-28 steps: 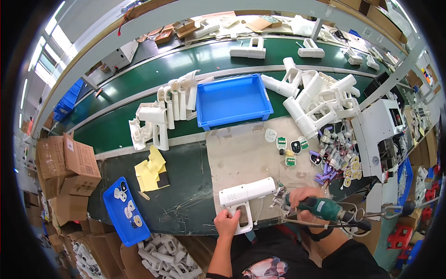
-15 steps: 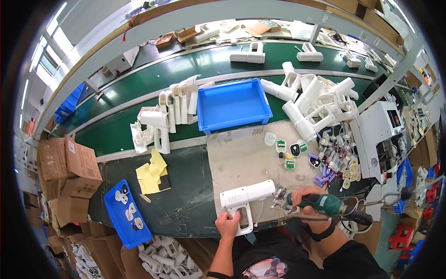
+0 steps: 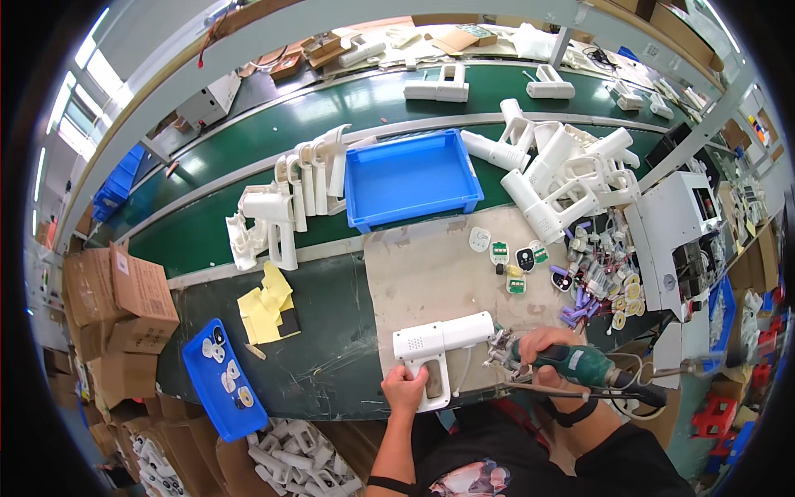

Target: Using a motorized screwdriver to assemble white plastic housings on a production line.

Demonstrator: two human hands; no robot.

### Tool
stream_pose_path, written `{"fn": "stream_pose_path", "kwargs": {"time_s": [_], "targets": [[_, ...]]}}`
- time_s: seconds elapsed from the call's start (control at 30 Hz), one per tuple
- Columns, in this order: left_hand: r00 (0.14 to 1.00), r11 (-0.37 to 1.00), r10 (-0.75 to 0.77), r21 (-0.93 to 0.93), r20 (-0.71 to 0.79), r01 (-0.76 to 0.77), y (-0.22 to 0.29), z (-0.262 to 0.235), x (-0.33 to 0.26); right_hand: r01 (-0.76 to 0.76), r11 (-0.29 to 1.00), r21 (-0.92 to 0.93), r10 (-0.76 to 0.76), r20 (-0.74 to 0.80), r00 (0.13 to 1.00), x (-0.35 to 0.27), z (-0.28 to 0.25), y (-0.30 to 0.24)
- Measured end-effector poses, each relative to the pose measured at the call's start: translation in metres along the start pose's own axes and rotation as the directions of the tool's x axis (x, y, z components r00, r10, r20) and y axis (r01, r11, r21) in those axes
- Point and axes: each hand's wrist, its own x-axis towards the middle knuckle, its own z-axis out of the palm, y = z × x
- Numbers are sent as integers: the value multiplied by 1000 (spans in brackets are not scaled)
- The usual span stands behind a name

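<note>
Near the bench's front edge lies a white gun-shaped plastic housing [image 3: 443,335] with a loop handle, its barrel pointing right. My left hand [image 3: 404,389] is closed round the housing's handle from the left. My right hand [image 3: 551,348] is wrapped round a green corded power tool [image 3: 575,362] just right of the housing. The tool's metal front end [image 3: 500,349] points left, close to the barrel's end; whether they touch I cannot tell. A thin white cable [image 3: 465,364] hangs below the barrel. The palm side of my right hand is hidden.
A blue tray [image 3: 410,178] stands behind the beige mat, between upright white shells [image 3: 310,178] and a heap of white housings [image 3: 571,174]. Small circuit boards [image 3: 516,283] and wired motors [image 3: 603,265] lie to the right. Yellow sheets [image 3: 269,306] and a small blue tray [image 3: 224,381] are left.
The whole view has shifted slightly. My left hand stays on the housing's handle, and the power tool stays in my right hand beside the barrel.
</note>
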Motion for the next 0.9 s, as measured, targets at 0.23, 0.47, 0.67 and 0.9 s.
{"fn": "stream_pose_path", "kwargs": {"time_s": [0.23, 0.47, 0.67, 0.9], "targets": [[993, 987, 121, 110, 0, -120, 2, -1, -4, -31, 999, -7, 31, -1, 1000, -3, -4, -5], [854, 858, 508, 28, 108, -514, 65, 41, 0, -48, 997, -62, 50, 25, 998, 3, 6, -12], [854, 834, 418, 243, 310, -496, 66, 70, 4, -45, 999, 5, 46, -77, 996, -4, 4, -5], [865, 827, 391, 293, 315, -481, 74, 70, 4, -82, 984, -157, 99, 107, 989, 14, -7, -12]]}}
